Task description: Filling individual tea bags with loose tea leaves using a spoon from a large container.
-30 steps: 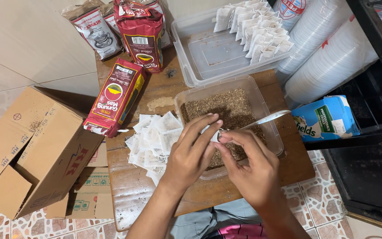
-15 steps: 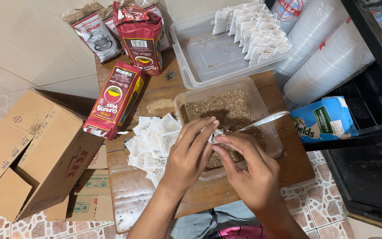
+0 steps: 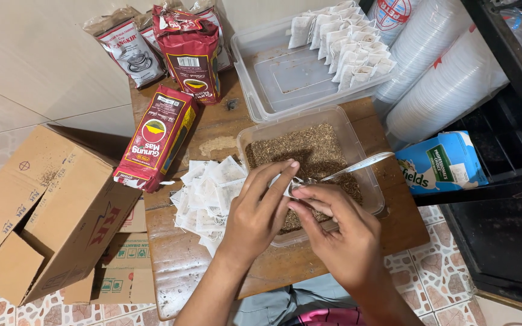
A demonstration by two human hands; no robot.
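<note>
My left hand (image 3: 260, 208) and right hand (image 3: 341, 238) meet over the near half of a clear plastic tub (image 3: 367, 181) of loose brown tea leaves (image 3: 312, 151). Both hands pinch the same small white filter bag (image 3: 289, 186): the left fingers are curled along its left side, and the right thumb and forefinger press together on its right edge. The bag is held just above the tea, over the tub's middle. A metal spoon (image 3: 357, 166) lies in the tub with its bowl close to the bag and its handle pointing toward the tub's right rim. I cannot tell whether the spoon touches my fingers.

The tub sits near the middle of a worn wooden tabletop (image 3: 182, 265). Just beside its left wall, a loose pile of empty white bags (image 3: 203, 199) spreads toward the near left edge. Farther left lies a red tea packet (image 3: 155, 139) on its side, and more packets (image 3: 188, 54) stand upright at the far left corner. At the far edge is a second clear tub (image 3: 273, 78), holding a row of filled white bags (image 3: 348, 45) along its right side. Stacks of clear plastic lids (image 3: 448, 90) lean beyond the far right corner, with a blue carton (image 3: 442, 163) just off the right edge. An open cardboard box (image 3: 43, 211) rests on the tiled floor to the left.
</note>
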